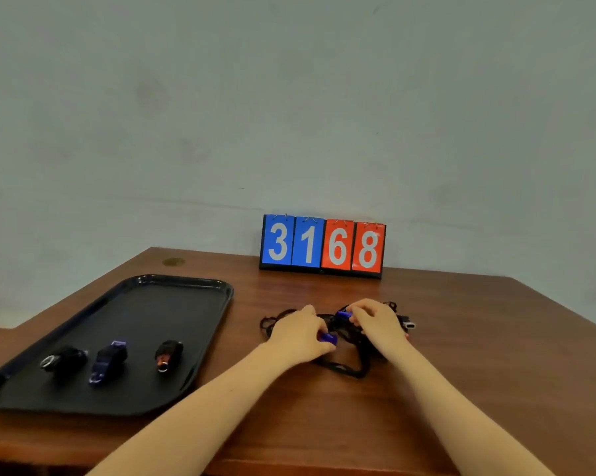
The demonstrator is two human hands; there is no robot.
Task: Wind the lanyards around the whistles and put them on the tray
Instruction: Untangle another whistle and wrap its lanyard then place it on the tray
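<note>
Hands meet over a tangle of black cord lanyards (344, 367) on the brown wooden worktop (461, 355), right of its middle. The left hand (301, 333) has its fingers curled round a small blue plastic whistle (327, 337), pinching it at the fingertips just above the cords. The right hand (375, 321) curls over a second blue whistle (344, 316), gripping it a little farther back. Both whistles sit close together within the same tangle, and I cannot tell which cord belongs to which. At the far right of the pile, just past the right hand, a dark whistle with a pale mouthpiece (408, 323) pokes out.

To the left lies a black rectangular plastic tray (173, 304). Near its front edge three wound whistles sit in a row: a black one with a silver ring (63, 360) on the left, a dark blue one (109, 360) in the middle, and a black one with a coppery ring (168, 353) on the right, each apart from the others.

At the back of the worktop, against the grey wall, stands a flip scoreboard (322, 245) showing 31 on blue cards and 68 on red.
</note>
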